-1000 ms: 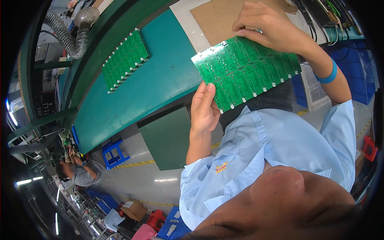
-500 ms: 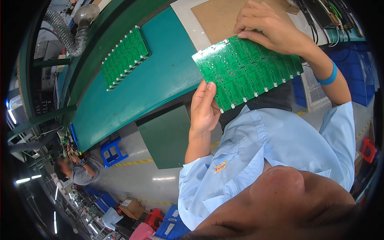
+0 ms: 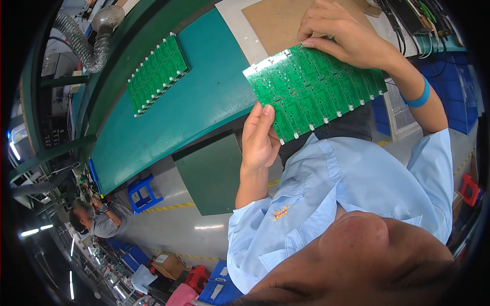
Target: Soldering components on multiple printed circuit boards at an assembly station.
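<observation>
Green circuit board [image 3: 319, 89], pinched by the left hand [image 3: 259, 140], runs partly behind the right hand [image 3: 341, 36], whose grip I cannot tell.

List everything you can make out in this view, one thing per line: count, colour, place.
Circuit panel: one, green, in the left hand
Panel stack: one, green, on the bench, left
Bench: one, teal, beyond the person
Flat sheet: one, tan, beyond the circuit panel
Upright panel: one, dark green, below the bench edge
Stool: one, blue, on the floor
Ducts: at least two, silver-grey, left
Bins: several, blue, right and lower left
Co-worker: one, grey top, lower left
Wristband: one, blue, right wrist
Left hand: one, bare, panel's left edge
Right hand: one, bare, panel's far edge
</observation>
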A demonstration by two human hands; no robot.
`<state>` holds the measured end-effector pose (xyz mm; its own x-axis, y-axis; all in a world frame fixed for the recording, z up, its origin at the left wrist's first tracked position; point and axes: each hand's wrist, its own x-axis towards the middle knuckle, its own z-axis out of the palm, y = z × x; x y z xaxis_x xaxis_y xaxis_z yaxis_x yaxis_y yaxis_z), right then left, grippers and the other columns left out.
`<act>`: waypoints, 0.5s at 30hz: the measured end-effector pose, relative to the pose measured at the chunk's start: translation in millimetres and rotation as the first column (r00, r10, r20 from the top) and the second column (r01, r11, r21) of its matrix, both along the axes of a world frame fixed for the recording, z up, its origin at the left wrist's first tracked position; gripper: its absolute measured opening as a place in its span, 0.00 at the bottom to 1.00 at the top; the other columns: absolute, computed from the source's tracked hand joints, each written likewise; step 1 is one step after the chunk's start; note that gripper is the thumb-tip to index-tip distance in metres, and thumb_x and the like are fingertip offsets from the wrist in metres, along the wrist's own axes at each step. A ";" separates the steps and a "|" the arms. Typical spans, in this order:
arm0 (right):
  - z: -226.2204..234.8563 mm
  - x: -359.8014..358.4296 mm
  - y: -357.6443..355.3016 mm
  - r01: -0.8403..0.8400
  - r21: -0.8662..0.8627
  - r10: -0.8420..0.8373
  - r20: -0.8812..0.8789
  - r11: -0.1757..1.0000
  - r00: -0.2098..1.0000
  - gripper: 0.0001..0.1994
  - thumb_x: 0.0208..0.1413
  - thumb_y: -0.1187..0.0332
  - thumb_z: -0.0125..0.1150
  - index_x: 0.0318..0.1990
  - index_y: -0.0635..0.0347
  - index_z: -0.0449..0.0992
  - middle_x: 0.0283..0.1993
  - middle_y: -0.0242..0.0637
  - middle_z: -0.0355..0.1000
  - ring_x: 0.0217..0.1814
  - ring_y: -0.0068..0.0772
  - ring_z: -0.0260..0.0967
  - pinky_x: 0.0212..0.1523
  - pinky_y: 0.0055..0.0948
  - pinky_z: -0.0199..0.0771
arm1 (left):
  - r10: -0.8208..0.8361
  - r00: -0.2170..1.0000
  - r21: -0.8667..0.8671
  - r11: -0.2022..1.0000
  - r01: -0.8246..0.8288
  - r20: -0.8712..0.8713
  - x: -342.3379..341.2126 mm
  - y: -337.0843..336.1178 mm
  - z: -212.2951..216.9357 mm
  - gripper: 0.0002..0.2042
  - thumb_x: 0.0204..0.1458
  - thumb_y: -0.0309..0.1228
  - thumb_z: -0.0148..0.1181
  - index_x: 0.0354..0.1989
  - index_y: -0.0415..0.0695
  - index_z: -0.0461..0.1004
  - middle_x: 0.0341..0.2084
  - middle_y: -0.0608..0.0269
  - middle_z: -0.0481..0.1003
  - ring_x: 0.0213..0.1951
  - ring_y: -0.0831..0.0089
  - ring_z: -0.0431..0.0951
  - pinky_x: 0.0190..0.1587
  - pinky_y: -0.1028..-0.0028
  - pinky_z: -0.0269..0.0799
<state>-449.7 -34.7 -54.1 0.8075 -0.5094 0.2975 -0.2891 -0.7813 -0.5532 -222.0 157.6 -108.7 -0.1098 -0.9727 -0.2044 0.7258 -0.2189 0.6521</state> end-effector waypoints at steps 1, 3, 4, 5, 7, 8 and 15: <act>-0.3 0.3 0.2 -0.010 -0.010 0.010 0.004 1.000 1.000 0.04 0.65 0.70 0.59 0.38 0.59 0.76 0.39 0.36 0.72 0.41 0.36 0.64 0.50 0.34 0.63 | -0.007 1.000 -0.007 1.000 0.007 -0.008 0.4 0.0 -0.7 0.19 0.71 0.30 0.43 0.65 0.32 0.63 0.50 0.46 0.80 0.41 0.67 0.86 0.42 0.72 0.84; -0.2 0.4 -0.2 -0.014 -0.014 0.014 0.001 1.000 1.000 0.04 0.65 0.70 0.59 0.38 0.59 0.76 0.39 0.36 0.72 0.41 0.36 0.64 0.50 0.34 0.63 | -0.006 1.000 -0.011 1.000 0.006 -0.009 0.7 0.1 -2.1 0.19 0.71 0.30 0.43 0.65 0.32 0.63 0.51 0.46 0.79 0.41 0.67 0.86 0.42 0.72 0.84; 0.1 0.4 -0.4 -0.018 -0.018 0.018 -0.002 1.000 1.000 0.04 0.65 0.70 0.59 0.38 0.59 0.76 0.39 0.36 0.72 0.41 0.36 0.64 0.50 0.34 0.63 | -0.006 1.000 -0.015 1.000 0.006 -0.011 0.9 0.2 -2.6 0.19 0.71 0.30 0.43 0.65 0.32 0.63 0.51 0.46 0.79 0.41 0.67 0.86 0.42 0.72 0.84; 0.4 0.5 -0.6 -0.022 -0.022 0.022 -0.005 1.000 1.000 0.04 0.65 0.70 0.59 0.38 0.59 0.76 0.39 0.36 0.72 0.41 0.36 0.64 0.50 0.34 0.63 | -0.006 1.000 -0.020 1.000 0.006 -0.013 1.0 0.3 -3.0 0.19 0.71 0.30 0.43 0.65 0.33 0.63 0.51 0.46 0.79 0.41 0.67 0.86 0.42 0.72 0.84; 0.3 0.5 -0.9 -0.027 -0.026 0.026 -0.009 0.999 1.000 0.04 0.65 0.70 0.59 0.38 0.59 0.76 0.39 0.36 0.72 0.41 0.36 0.64 0.50 0.34 0.63 | -0.005 1.000 -0.024 1.000 0.005 -0.014 0.9 0.6 -2.8 0.19 0.71 0.30 0.43 0.65 0.33 0.63 0.51 0.46 0.79 0.41 0.67 0.86 0.43 0.72 0.84; -0.3 0.1 -1.4 -0.029 -0.019 0.029 -0.010 0.999 1.000 0.04 0.65 0.70 0.59 0.38 0.59 0.76 0.39 0.36 0.72 0.42 0.37 0.64 0.50 0.34 0.63 | -0.001 1.000 -0.016 1.000 0.001 -0.007 0.8 1.0 -2.0 0.19 0.71 0.30 0.43 0.65 0.33 0.63 0.51 0.46 0.79 0.42 0.67 0.86 0.43 0.72 0.84; -0.9 -1.4 -3.7 -0.032 -0.007 0.032 -0.018 0.999 0.999 0.04 0.65 0.70 0.59 0.39 0.59 0.76 0.40 0.36 0.72 0.42 0.37 0.64 0.50 0.34 0.64 | -0.008 1.000 -0.012 1.000 0.007 -0.025 1.4 2.0 -2.5 0.19 0.71 0.30 0.43 0.65 0.33 0.63 0.51 0.46 0.79 0.43 0.66 0.86 0.44 0.71 0.84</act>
